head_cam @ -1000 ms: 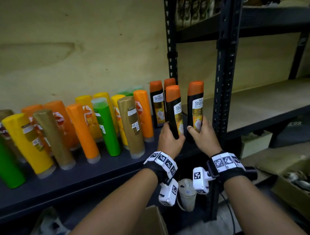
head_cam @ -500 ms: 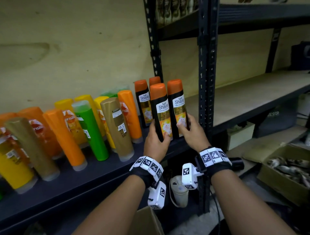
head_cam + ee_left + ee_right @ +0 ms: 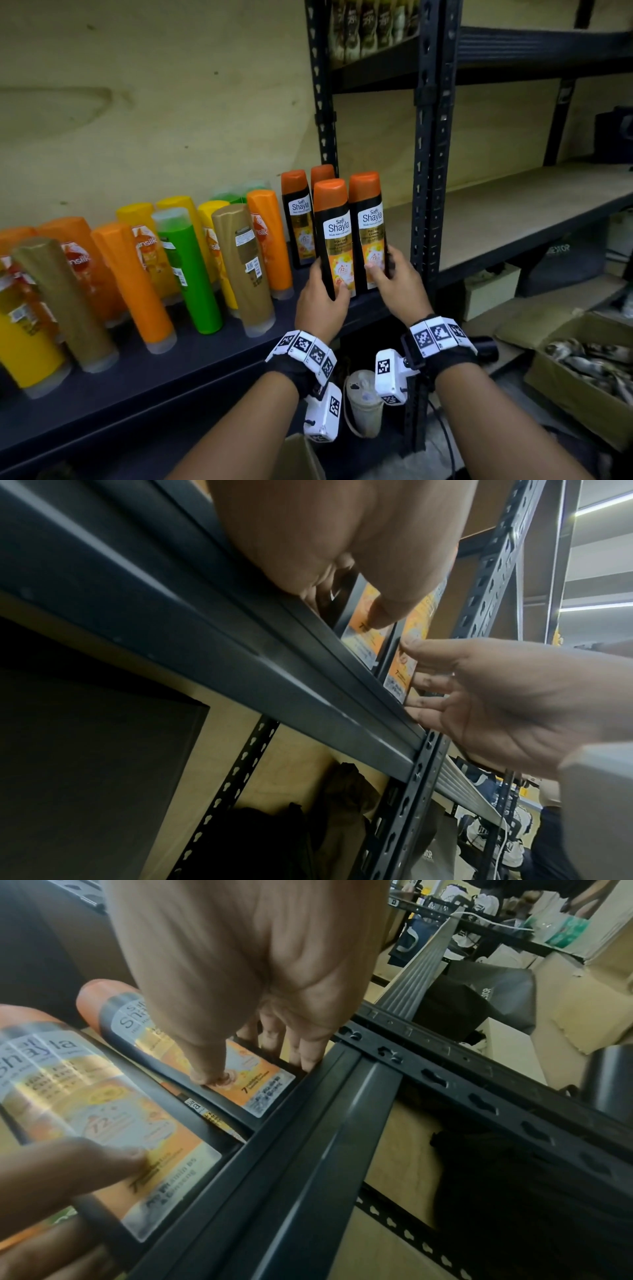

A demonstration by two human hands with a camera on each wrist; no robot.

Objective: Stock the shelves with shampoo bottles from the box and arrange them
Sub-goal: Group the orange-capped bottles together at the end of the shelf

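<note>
Two black Shayla bottles with orange caps are being set upright side by side at the near right end of the dark shelf (image 3: 205, 346), just left of the black upright post (image 3: 430, 171). The left bottle (image 3: 334, 236) is gripped low by the left hand (image 3: 320, 308), thumb on the label and fingers curled round the far side; the right bottle (image 3: 368, 229) is held low by the right hand (image 3: 397, 287), thumb pressed on the label and fingers wrapped behind. The low grip is judged to steady each base as it is seated behind the shelf's front lip, labels facing out so the brand can be read. Both bottles are placed directly in front of two more of the same kind (image 3: 298, 216), so four are counted, forming what looks like a two-by-two block. To the left, about ten other bottles are counted: roughly four orange, three yellow, two gold and one clearly green (image 3: 186, 267), with more green partly hidden behind. The supply box is judged to be the carton (image 3: 561, 383) at the lower right.
</note>
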